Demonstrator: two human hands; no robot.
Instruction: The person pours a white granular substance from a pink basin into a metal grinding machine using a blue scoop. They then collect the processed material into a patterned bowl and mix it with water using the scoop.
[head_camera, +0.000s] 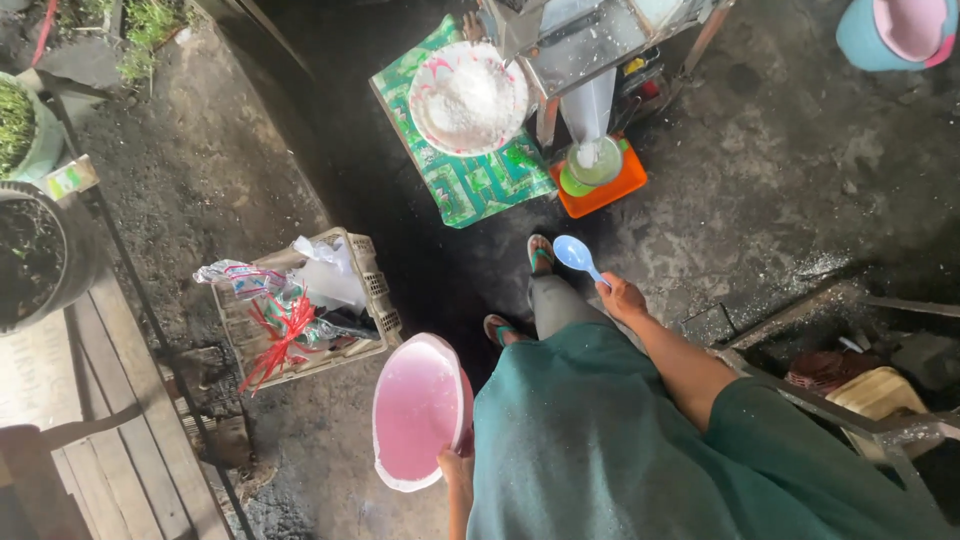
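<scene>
- Hands first, low in the frame: the left hand at bottom centre pinches the rim of a pink basin, fingers closed on its lower edge, so the basin hangs tilted with its empty inside facing up.
- Right hand, mid-frame, is closed round the handle of a pale blue scoop, arm stretched forward from the green sleeve, scoop bowl pointing up-frame.
- Feet in sandals stand just beyond (near the scoop).
- Further up, a patterned bowl heaped with white shreds sits on a green mat; right of it a green cup stands under a metal machine's chute.
- Judgement: carrying goes best with the basin held level and the scoop kept clear of the wet floor.
- Crate of wrappers lies centre left.
</scene>
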